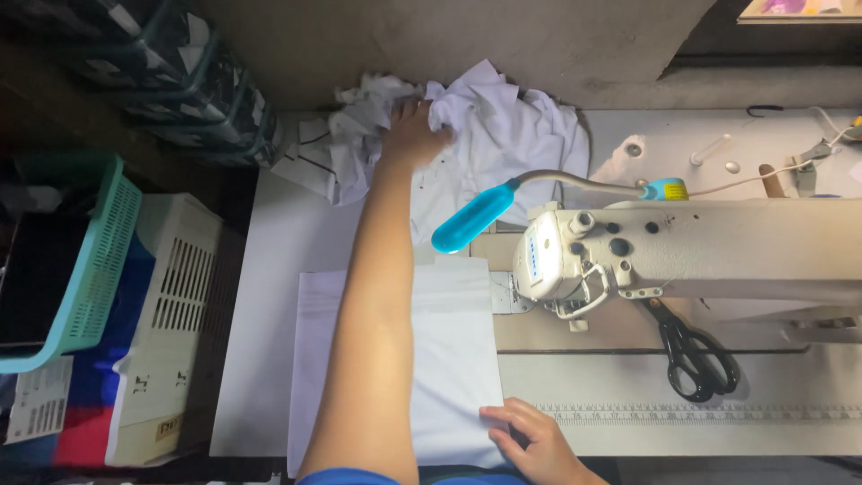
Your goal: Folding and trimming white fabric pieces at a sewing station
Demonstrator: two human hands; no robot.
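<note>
At the far edge of the bench [269,359], the left hand [413,135] reaches into a heap of crumpled white cloth pieces [485,135], its fingers curled into the folds; whether they actually pinch a piece cannot be told, since the fingertips are buried in the cloth. The left forearm stretches across a flat white fabric sheet [453,359] lying on the bench and hides the middle of it. The right hand [534,440] rests with fingers spread and pressed flat on the near right corner of that sheet; its wrist is cut off by the lower frame edge.

Just right of the sheet stands a cream sewing machine [700,251], whose body runs out of the picture on the right. The needle area is hard to make out behind the machine head. A blue lamp [471,217] on a bent neck hangs over the sheet's far edge. Black scissors [696,359] lie partly under the machine arm, their tips hidden. To the left, a teal basket [94,260] and a white crate [175,323] sit beside the bench, partly cropped.
</note>
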